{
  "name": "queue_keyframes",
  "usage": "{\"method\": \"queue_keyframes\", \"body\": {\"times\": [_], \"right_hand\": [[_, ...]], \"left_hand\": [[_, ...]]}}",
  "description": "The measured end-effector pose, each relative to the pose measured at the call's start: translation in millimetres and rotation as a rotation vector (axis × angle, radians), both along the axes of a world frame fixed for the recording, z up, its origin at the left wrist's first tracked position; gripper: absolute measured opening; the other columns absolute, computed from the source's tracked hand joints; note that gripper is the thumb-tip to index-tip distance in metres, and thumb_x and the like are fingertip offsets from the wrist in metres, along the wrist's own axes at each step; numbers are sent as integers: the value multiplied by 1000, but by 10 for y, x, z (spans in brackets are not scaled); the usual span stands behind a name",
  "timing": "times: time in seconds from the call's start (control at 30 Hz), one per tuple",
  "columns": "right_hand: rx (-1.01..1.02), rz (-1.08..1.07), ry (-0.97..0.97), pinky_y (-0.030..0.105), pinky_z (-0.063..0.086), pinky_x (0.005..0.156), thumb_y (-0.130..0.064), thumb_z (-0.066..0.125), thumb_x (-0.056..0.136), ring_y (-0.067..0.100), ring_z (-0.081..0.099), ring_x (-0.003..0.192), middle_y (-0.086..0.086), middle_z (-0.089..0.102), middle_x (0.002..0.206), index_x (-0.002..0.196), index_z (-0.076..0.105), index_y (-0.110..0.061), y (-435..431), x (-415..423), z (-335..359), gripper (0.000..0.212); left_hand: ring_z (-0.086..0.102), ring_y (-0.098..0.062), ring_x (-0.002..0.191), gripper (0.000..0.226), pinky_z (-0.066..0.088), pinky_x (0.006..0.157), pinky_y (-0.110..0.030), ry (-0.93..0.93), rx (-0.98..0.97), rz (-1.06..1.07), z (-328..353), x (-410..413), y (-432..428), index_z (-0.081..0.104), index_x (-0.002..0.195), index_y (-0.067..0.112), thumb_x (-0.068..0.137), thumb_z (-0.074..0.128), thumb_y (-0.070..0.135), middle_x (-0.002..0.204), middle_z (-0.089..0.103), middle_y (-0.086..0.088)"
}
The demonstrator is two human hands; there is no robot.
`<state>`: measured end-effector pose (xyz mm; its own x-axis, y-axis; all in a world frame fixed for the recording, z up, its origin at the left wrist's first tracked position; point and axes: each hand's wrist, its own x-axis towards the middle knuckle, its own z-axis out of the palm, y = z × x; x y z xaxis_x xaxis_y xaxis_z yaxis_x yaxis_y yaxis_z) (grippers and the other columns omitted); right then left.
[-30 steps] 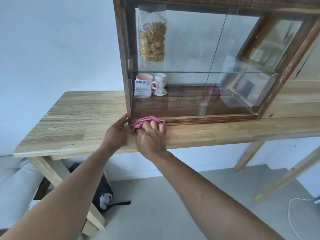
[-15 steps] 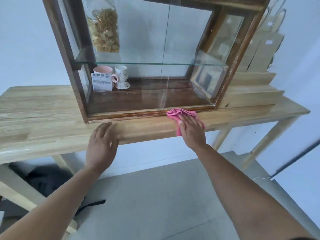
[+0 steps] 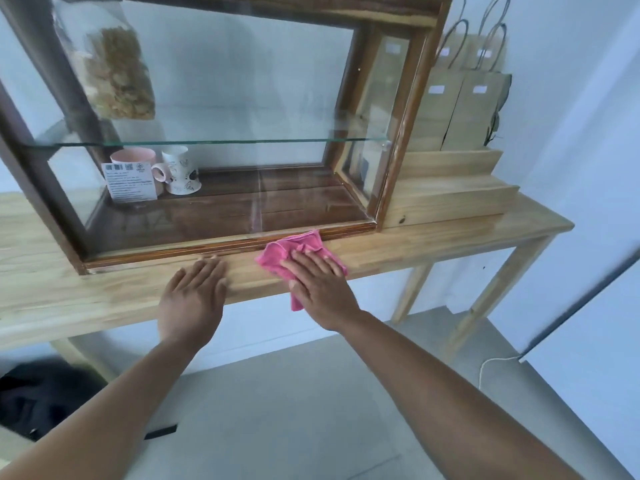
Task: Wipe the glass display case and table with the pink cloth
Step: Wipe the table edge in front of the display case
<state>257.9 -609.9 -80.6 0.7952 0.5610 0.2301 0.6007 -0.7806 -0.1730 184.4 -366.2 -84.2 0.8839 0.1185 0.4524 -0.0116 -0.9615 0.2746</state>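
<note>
The right hand [image 3: 320, 287] presses the cloth [image 3: 298, 252] flat-fingered onto the table [image 3: 433, 237] by the case [image 3: 228, 242], while the left hand [image 3: 192, 299] rests beside it, fingers spread, grasping nothing.

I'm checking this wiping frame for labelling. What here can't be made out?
- Label card text: head view, too small and blurred.
- Display case top and left side: cut off by the frame edges.
- Pink cloth middle: covered by the right hand.
- Dark bag under the table: blurred.

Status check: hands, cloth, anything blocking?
Right hand flat on pink cloth, on table by display case base. Left hand open, flat on table edge. Nothing blocking along the front strip.
</note>
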Motion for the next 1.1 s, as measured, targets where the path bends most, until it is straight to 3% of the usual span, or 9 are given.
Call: {"method": "queue_keyframes", "body": {"times": [0.2, 0.33, 0.43, 0.53, 0.67, 0.77, 0.9, 1.0, 1.1], "right_hand": [[0, -460, 8, 46, 15, 122, -38, 9, 104, 19, 23, 149, -2, 32, 159, 150, 33, -27, -1648, 800, 131, 53], [87, -782, 27, 47, 5, 124, -33, 16, 105, 29, 13, 152, 11, 23, 163, 156, 24, -13, -1361, 784, 123, 56], [155, -629, -19, 46, 3, 125, -36, 18, 105, 30, 14, 152, 11, 24, 163, 156, 23, -9, -592, 426, 44, 58], [123, -267, -37, 45, 6, 125, -43, 15, 103, 26, 16, 152, 6, 26, 162, 156, 27, -15, 62, 1, -29, 61], [80, 93, -86, 37, 17, 120, -46, 22, 103, 17, 32, 146, -8, 42, 154, 149, 43, -30, 6, -51, -2, 53], [141, -164, -83, 40, 18, 116, -52, 30, 101, 19, 35, 143, -8, 45, 152, 142, 49, -32, -428, 287, -25, 49], [252, -548, -86, 49, 26, 115, -52, 24, 93, 32, 41, 136, 9, 55, 142, 131, 56, -13, -448, 409, 9, 63], [266, -578, -93, 50, 24, 115, -42, 26, 94, 33, 40, 137, 11, 56, 141, 133, 55, -10, 172, 145, 24, 58], [223, -419, -102, 49, 23, 115, -39, 32, 96, 32, 41, 137, 6, 53, 144, 135, 55, -16, 1105, -338, -7, 51]], "left_hand": [[55, -32, 134, 45, 38, 112, -51, -82, -7, 101, -51, 60, -128, 71, 127, 4, 100, 40, 23, 138, 63, -13], [56, -31, 134, 45, 39, 112, -51, -109, -11, 156, -51, 80, -204, 71, 127, 5, 100, 40, 22, 137, 64, -11], [54, -29, 136, 48, 38, 113, -50, -88, -3, 195, -48, 84, -235, 70, 129, 8, 101, 36, 25, 139, 63, -8], [47, -23, 143, 57, 32, 118, -48, 11, 6, 203, 1, 48, -266, 64, 138, 14, 103, 25, 35, 146, 58, -2], [27, -16, 153, 63, 15, 124, -40, 163, 47, 144, 39, -3, -188, 44, 154, 22, 104, 12, 44, 160, 39, 7], [14, -11, 156, 50, 5, 126, -34, 223, 87, 38, 35, -50, -7, 32, 159, 25, 111, 26, 35, 166, 26, 10], [53, -18, 136, 32, 34, 114, -40, 68, -62, -8, 194, -244, 228, 70, 131, 21, 106, 51, 24, 140, 64, 3], [70, -27, 109, 30, 46, 95, -42, -73, -91, 131, 235, -486, 627, 80, 110, 19, 95, 56, 26, 113, 77, 1], [66, -32, 117, 34, 43, 99, -46, -45, -120, 265, 162, -770, 1216, 79, 113, 17, 93, 52, 27, 122, 73, -5]]}}
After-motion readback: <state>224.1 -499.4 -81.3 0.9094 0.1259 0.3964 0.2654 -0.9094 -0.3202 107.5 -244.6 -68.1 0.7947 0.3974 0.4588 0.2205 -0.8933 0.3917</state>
